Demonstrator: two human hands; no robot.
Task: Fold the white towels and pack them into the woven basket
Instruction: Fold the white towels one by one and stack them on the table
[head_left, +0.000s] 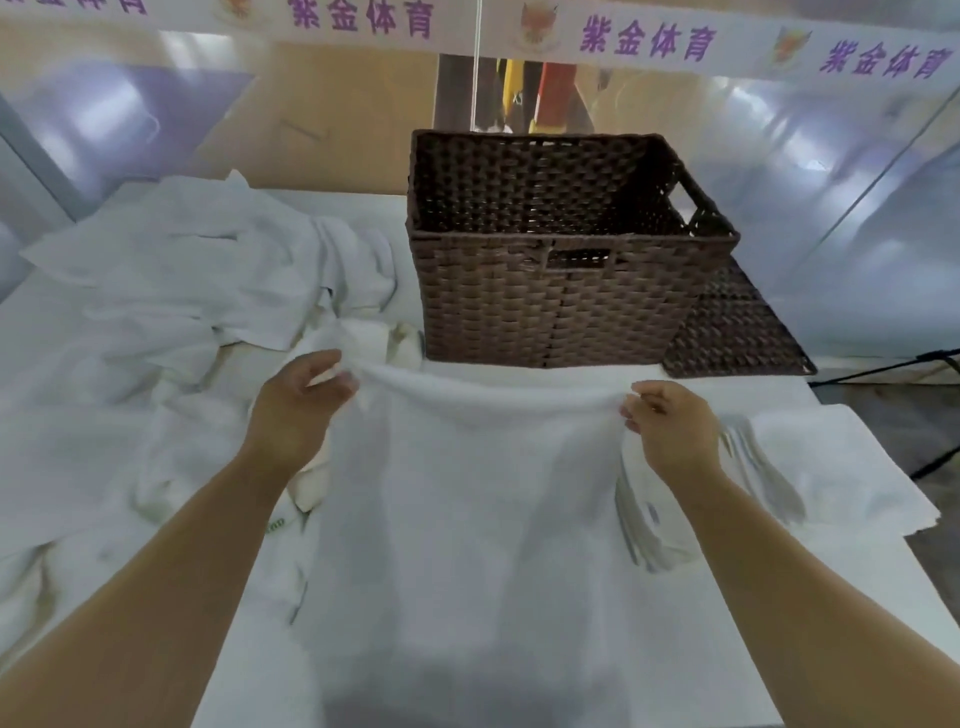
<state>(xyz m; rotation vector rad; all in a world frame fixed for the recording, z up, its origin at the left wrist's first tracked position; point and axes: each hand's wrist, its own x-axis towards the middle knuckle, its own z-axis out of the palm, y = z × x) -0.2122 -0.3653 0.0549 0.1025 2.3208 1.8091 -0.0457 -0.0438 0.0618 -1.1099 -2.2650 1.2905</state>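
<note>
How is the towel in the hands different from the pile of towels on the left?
The white towel held up by its top edge hangs spread out and smooth; the heap of white towels lies crumpled on the table. The held one is gripped by both hands; nothing touches the heap. Both are white cloth.

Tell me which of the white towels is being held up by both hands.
The towel stretched between the left hand and right hand, before the basket; the others lie loose.

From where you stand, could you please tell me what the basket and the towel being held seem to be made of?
Basket: dark brown woven strips, likely rattan or synthetic wicker, slightly glossy.
Towel, pinched by the left hand and right hand: white, matte, soft fabric, probably cotton terry.
</note>
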